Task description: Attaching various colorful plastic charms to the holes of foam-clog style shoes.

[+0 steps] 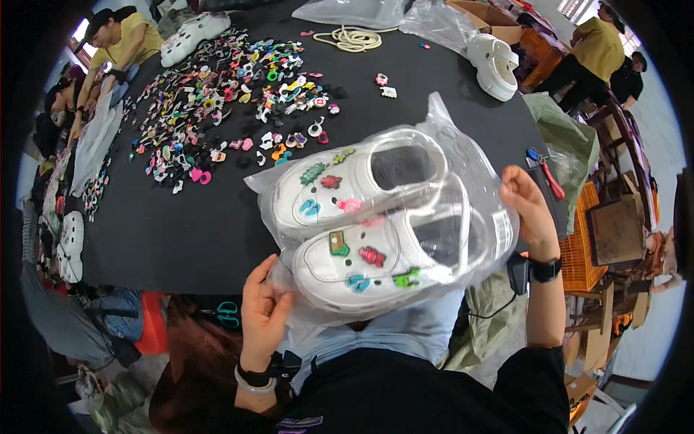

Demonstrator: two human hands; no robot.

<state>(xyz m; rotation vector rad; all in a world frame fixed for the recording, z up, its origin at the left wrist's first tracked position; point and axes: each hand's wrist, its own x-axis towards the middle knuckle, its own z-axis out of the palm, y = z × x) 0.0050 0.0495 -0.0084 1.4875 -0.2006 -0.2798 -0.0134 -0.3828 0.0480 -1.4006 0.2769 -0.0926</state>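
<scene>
A pair of white clogs, the farther clog (290, 194) and the nearer clog (318, 278), lies inside a clear plastic bag (463, 145) in front of me. Colourful charms dot both clogs' uppers, among them a red charm (372, 256) and a green one (406, 277). At the bag's lower left corner, my left hand (264, 316) is closed on the plastic, thumb toward the clog toe. My right hand (530, 208) grips the bag's right edge by the heels, fingers curled. The bag's underside is hidden.
Loose charms (195, 116) form a wide pile at the far left of the black table (181, 249). Single white clogs (494, 66) stand around its edges. Red-handled pliers (553, 181) lie at right, a coiled cord (353, 39) at the back. Other people are nearby.
</scene>
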